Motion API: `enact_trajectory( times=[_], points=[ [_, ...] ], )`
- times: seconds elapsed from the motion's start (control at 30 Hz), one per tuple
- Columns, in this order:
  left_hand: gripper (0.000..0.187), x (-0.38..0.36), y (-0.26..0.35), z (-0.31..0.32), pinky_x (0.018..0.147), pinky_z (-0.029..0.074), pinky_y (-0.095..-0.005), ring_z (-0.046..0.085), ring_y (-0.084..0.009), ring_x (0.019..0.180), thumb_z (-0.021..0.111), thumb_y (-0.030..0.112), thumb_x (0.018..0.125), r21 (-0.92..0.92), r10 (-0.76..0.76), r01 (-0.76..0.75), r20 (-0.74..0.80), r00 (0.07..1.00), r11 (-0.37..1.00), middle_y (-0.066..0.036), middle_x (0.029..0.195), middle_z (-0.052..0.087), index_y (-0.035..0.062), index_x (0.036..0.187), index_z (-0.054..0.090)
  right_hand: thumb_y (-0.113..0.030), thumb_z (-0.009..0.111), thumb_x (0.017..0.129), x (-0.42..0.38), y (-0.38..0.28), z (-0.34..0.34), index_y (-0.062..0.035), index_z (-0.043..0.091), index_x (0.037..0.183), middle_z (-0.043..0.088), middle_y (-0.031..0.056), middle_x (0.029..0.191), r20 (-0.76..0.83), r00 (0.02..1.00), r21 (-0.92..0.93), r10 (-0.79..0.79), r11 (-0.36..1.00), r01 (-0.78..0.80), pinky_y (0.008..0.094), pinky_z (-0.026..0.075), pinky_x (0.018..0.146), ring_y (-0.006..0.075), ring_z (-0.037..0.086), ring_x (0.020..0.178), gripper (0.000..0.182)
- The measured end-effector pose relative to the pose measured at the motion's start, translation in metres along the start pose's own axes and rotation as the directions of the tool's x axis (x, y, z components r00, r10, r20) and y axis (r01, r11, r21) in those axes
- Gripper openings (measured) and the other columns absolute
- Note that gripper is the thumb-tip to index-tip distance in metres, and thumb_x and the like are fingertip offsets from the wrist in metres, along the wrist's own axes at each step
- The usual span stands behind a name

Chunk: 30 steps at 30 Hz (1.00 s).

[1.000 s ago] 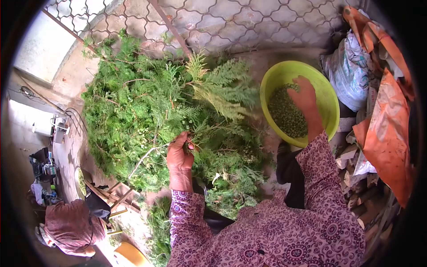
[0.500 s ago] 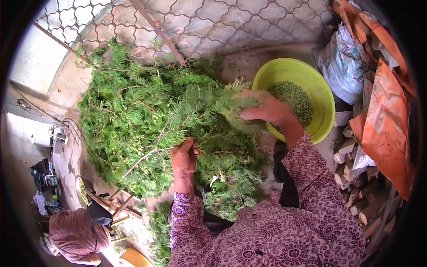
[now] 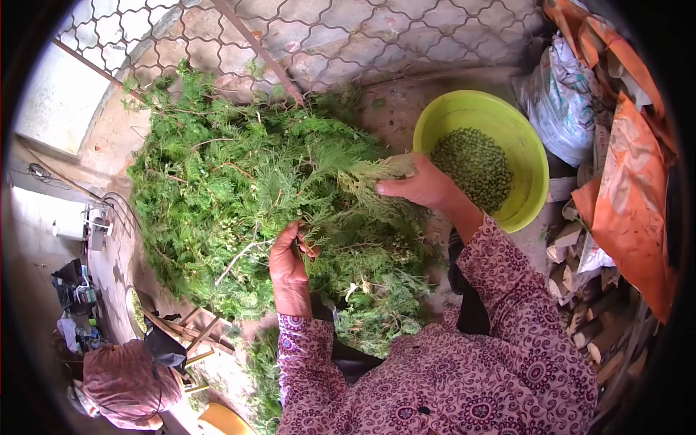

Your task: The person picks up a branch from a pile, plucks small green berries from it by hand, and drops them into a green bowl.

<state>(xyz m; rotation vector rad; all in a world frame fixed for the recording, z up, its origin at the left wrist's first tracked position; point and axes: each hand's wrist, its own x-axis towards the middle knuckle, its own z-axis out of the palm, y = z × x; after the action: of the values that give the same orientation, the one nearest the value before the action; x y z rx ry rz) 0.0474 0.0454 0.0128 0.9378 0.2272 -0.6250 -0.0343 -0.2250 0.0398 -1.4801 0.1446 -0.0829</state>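
Observation:
A leafy evergreen branch [image 3: 326, 192] stretches between my hands over a large heap of green cuttings [image 3: 210, 159]. My left hand [image 3: 290, 264] is closed around its woody stem near the heap's front. Further to the right, my right hand [image 3: 429, 185] has thumb and fingers closed on the feathery tips of the branch. Just beyond that hand stands a yellow-green basin [image 3: 533, 177], its bottom covered by a pile of small round green cones or seeds [image 3: 475, 167]. The wrist partly hides the basin's near left rim.
Wire mesh [image 3: 406, 32] borders the back. On the right are a white sack [image 3: 558, 105], orange sheeting [image 3: 631, 203] and stacked firewood [image 3: 602, 326]. Another person [image 3: 127, 380] sits at lower left near a wooden frame [image 3: 192, 333]. A yellow container [image 3: 221, 420] lies at the bottom edge.
My right hand, blurred before, is now sharper and lies slightly lower and to the left, closed on the leafy tips. My left hand has shifted slightly left with the branch.

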Motion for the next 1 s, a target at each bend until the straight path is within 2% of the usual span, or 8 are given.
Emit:
enact_trajectory(
  times=[0.33, 0.4, 0.43, 0.67, 0.73, 0.8, 0.87, 1.0],
  points=[
    [0.011, -0.003, -0.008, 0.012, 0.039, 0.037, -0.0238, 0.043, -0.0083, 0.046, 0.057, 0.013, 0.080, -0.089, -0.089, 0.097, 0.086, 0.992, 0.991, 0.001, 0.062, 0.052, 0.0033, 0.086, 0.057, -0.018, 0.066, 0.067, -0.006, -0.016, 0.017, -0.0081, 0.048, 0.119, 0.058, 0.0142, 0.100, 0.206, 0.977, -0.336, 0.054, 0.942, 0.019, 0.0297, 0.044, 0.074, 0.0185, 0.055, 0.085, 0.056],
    [0.012, -0.003, -0.012, 0.018, 0.038, 0.036, -0.0230, 0.043, -0.0084, 0.046, 0.056, 0.014, 0.081, 0.024, -0.065, 0.063, 0.072, 0.995, 0.998, 0.001, 0.060, 0.051, 0.0028, 0.085, 0.057, -0.021, 0.067, 0.065, 0.000, 0.015, 0.028, -0.0078, 0.048, 0.119, 0.058, 0.0157, 0.097, 0.390, 0.723, -0.612, -0.570, 0.427, 0.666, 0.0325, 0.044, 0.074, 0.0265, 0.056, 0.085, 0.059],
    [0.013, 0.000, -0.013, 0.015, 0.037, 0.035, -0.0235, 0.043, -0.0084, 0.047, 0.056, 0.016, 0.081, 0.013, -0.081, 0.080, 0.057, 0.995, 0.997, 0.001, 0.060, 0.051, 0.0026, 0.083, 0.057, -0.026, 0.068, 0.064, 0.001, 0.017, 0.031, -0.0070, 0.042, 0.124, 0.056, 0.0162, 0.104, 0.433, 0.901, -0.587, 0.012, 0.762, 0.272, 0.0345, 0.044, 0.076, 0.0309, 0.056, 0.090, 0.068],
    [0.042, -0.018, -0.011, 0.034, 0.050, 0.048, -0.0280, 0.054, -0.0127, 0.063, 0.061, 0.036, 0.078, 0.244, 0.110, -0.122, 0.062, 0.992, 0.962, -0.007, 0.078, 0.057, 0.0009, 0.101, 0.056, -0.027, 0.064, 0.071, -0.006, 0.015, 0.039, -0.0080, 0.038, 0.124, 0.055, 0.0145, 0.110, 0.214, 0.927, -0.753, -0.307, 0.552, 0.357, 0.0317, 0.043, 0.078, 0.0267, 0.055, 0.088, 0.062],
    [0.059, -0.020, -0.022, 0.040, 0.069, 0.052, -0.0295, 0.057, -0.0173, 0.087, 0.066, 0.042, 0.073, 0.334, 0.266, -0.346, 0.262, 0.928, 0.877, -0.009, 0.102, 0.057, 0.0044, 0.115, 0.050, -0.026, 0.061, 0.075, -0.010, -0.030, 0.036, -0.0092, 0.045, 0.119, 0.056, 0.0124, 0.108, 0.231, 0.905, -0.300, 0.357, 0.911, -0.283, 0.0308, 0.040, 0.083, 0.0246, 0.053, 0.091, 0.050],
    [0.075, -0.032, -0.033, 0.035, 0.083, 0.047, -0.0307, 0.052, -0.0184, 0.100, 0.077, 0.029, 0.062, 0.530, 0.120, -0.365, 0.439, 0.890, 0.765, -0.006, 0.116, 0.051, 0.0068, 0.124, 0.041, -0.025, 0.061, 0.074, -0.007, -0.030, 0.035, -0.0080, 0.049, 0.116, 0.055, 0.0110, 0.110, 0.258, 0.918, -0.342, 0.301, 0.917, -0.205, 0.0314, 0.040, 0.084, 0.0234, 0.053, 0.094, 0.048],
    [0.074, -0.034, -0.030, 0.039, 0.083, 0.046, -0.0299, 0.053, -0.0176, 0.098, 0.078, 0.019, 0.063, 0.558, -0.152, -0.057, 0.322, 0.934, 0.828, -0.007, 0.113, 0.052, 0.0060, 0.125, 0.039, -0.023, 0.064, 0.070, 0.003, 0.004, 0.036, -0.0073, 0.050, 0.114, 0.058, 0.0144, 0.102, 0.444, 0.730, -0.592, -0.520, 0.442, 0.674, 0.0325, 0.044, 0.076, 0.0261, 0.057, 0.085, 0.048],
    [0.070, -0.024, -0.054, 0.047, 0.084, 0.043, -0.0299, 0.053, -0.0171, 0.096, 0.075, 0.011, 0.064, 0.165, -0.133, 0.076, 0.370, 0.919, 0.983, -0.007, 0.107, 0.055, 0.0052, 0.124, 0.040, -0.017, 0.062, 0.068, 0.010, 0.045, 0.045, -0.0051, 0.055, 0.102, 0.059, 0.0186, 0.090, 0.369, 0.916, -0.412, -0.155, 0.856, 0.311, 0.0363, 0.047, 0.068, 0.0323, 0.059, 0.077, 0.037]
  ],
)
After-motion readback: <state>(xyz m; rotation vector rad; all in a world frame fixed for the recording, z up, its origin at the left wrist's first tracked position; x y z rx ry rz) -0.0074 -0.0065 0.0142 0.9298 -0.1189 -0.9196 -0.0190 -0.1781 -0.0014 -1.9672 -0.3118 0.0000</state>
